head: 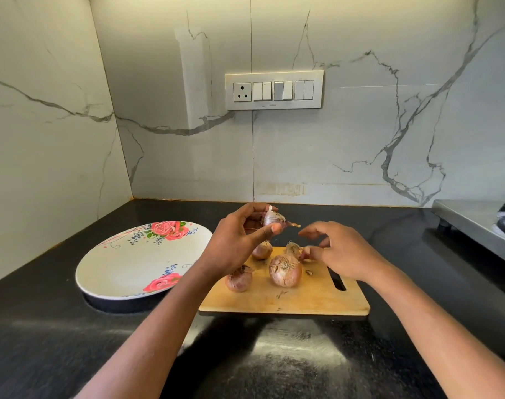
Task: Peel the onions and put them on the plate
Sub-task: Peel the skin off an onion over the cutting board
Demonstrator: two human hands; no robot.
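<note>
At the bottom of the frame we see two bare forearms reaching up over a glossy black counter (288, 364). A wooden cutting board (303, 298) lies just below centre, with three unpeeled onions on it: one at its left edge (239, 279), a larger one mid-board (285, 270), and a smaller one behind (262, 250). Above the board, our left hand (236, 240) holds a small onion (272, 218) in the air, thumb and fingers curled round it, its stem tip pointing right. Our right hand (340, 251) hovers just right of that tip, fingers loosely bent, forefinger and thumb close together; whether they pinch a bit of peel we cannot tell. Left of the board sits a white rose-patterned plate (124, 269), with no onion on it. At far right is a steel stove edge (475, 223). Behind rises a marble-veined wall (360, 139) with a switch panel (274, 90) upper centre.
</note>
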